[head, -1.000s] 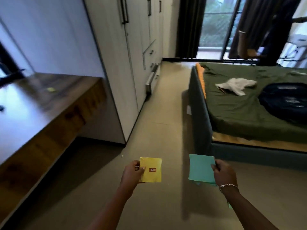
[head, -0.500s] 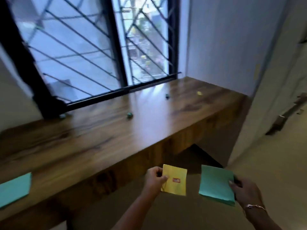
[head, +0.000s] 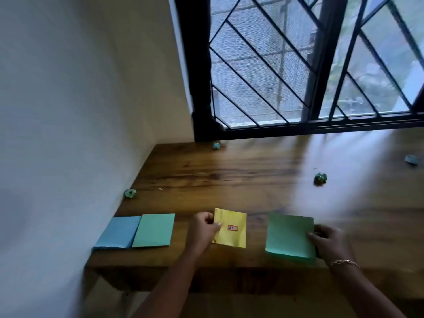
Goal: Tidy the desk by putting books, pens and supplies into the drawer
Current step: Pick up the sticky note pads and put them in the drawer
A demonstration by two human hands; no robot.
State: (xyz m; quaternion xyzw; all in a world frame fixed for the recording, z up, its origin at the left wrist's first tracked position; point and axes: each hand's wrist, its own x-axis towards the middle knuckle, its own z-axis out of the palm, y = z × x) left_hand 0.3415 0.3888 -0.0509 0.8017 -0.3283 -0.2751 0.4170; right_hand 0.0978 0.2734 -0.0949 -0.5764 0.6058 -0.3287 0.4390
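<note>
Left grip (head: 203, 230) pinches left edge of yellow booklet (head: 232, 228), thumb on top, over near part of bench (head: 229, 180). Right grip (head: 328, 242) clasps right edge of green booklet (head: 289, 236), just right of yellow one; resting or lifted, cannot tell. Near left corner: blue booklet (head: 118, 232) and second green booklet (head: 154, 230) flat on bench, touching. Farther: crumpled paper balls (head: 130, 193) scattered well apart. Farthest: barred window (head: 275, 65).
</note>
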